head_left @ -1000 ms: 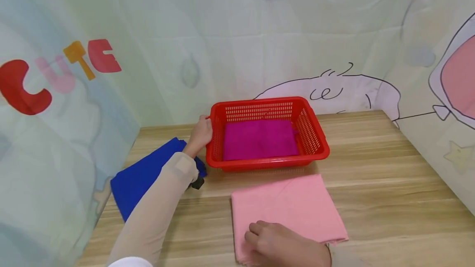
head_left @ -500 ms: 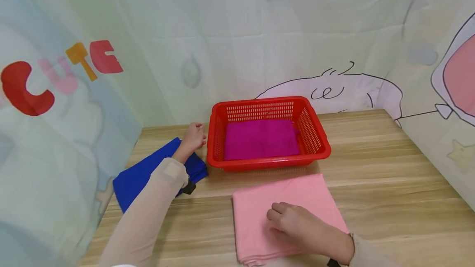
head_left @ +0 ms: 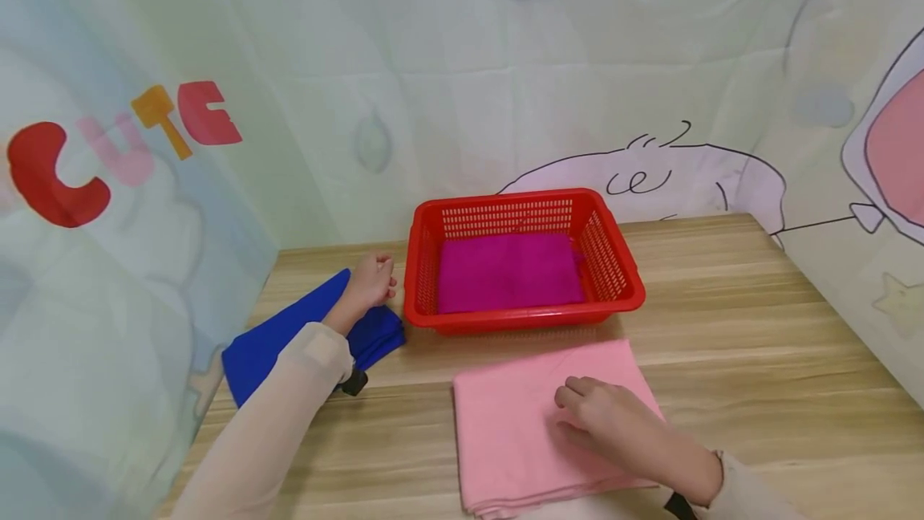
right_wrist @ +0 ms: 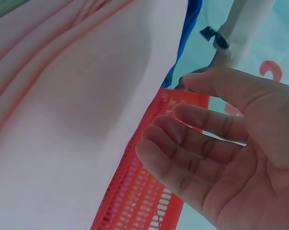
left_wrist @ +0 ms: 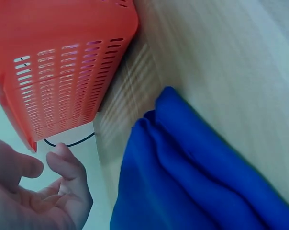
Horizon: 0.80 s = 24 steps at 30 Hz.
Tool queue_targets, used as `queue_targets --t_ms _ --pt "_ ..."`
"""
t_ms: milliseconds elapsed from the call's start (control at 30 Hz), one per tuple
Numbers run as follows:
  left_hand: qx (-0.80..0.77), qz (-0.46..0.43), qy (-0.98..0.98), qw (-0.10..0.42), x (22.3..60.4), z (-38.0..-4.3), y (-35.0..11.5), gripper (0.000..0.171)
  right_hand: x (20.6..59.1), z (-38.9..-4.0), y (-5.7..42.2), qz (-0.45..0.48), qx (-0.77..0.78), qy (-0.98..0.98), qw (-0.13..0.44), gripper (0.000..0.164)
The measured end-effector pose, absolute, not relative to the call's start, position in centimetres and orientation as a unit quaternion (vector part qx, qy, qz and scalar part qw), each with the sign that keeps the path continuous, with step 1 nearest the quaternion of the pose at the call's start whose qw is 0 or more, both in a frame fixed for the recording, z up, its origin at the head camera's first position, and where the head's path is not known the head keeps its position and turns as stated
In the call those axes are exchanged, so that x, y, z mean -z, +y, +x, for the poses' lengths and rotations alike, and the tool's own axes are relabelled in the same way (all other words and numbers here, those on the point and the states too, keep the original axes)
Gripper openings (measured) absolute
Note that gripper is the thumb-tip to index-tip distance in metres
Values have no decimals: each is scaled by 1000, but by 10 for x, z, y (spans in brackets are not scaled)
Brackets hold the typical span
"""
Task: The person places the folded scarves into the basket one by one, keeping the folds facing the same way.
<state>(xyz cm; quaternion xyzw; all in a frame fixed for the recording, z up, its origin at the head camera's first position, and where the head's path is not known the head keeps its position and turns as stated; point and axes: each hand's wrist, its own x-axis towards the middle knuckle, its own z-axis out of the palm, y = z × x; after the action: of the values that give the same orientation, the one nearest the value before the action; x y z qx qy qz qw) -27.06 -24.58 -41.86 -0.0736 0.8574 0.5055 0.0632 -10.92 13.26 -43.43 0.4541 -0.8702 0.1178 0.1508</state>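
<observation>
A red plastic basket (head_left: 520, 318) stands toward the back of the table, with a folded magenta cloth (head_left: 508, 271) lying inside. Left of it lies a folded blue cloth (head_left: 281, 335), partly hidden by the left forearm. My left hand (head_left: 370, 283) hovers over that cloth's far end, just beside the basket, its fingers loosely bent around nothing in the left wrist view. In front of the basket is a folded pink cloth (head_left: 512, 424). Above it hangs my right hand (head_left: 613, 420), fingers relaxed and holding nothing, as the right wrist view shows.
The wood-grain table (head_left: 758, 359) runs back to a printed fabric backdrop (head_left: 433, 87), which also rises along the left and right sides. Bare tabletop shows to the right of the basket and the pink cloth.
My left hand has let go of the basket's left rim and drawn back left over the blue cloth. My right hand has moved rightward and farther from me over the pink cloth.
</observation>
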Motion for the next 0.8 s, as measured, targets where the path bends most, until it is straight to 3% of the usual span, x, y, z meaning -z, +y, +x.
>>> queue_targets --t_ms 300,800 --pt "-477 -45 874 82 420 -253 -245 45 436 -117 156 422 -120 -885 157 29" --pt "-492 -42 862 114 430 -223 -234 49 435 -127 185 344 -167 -916 120 26"
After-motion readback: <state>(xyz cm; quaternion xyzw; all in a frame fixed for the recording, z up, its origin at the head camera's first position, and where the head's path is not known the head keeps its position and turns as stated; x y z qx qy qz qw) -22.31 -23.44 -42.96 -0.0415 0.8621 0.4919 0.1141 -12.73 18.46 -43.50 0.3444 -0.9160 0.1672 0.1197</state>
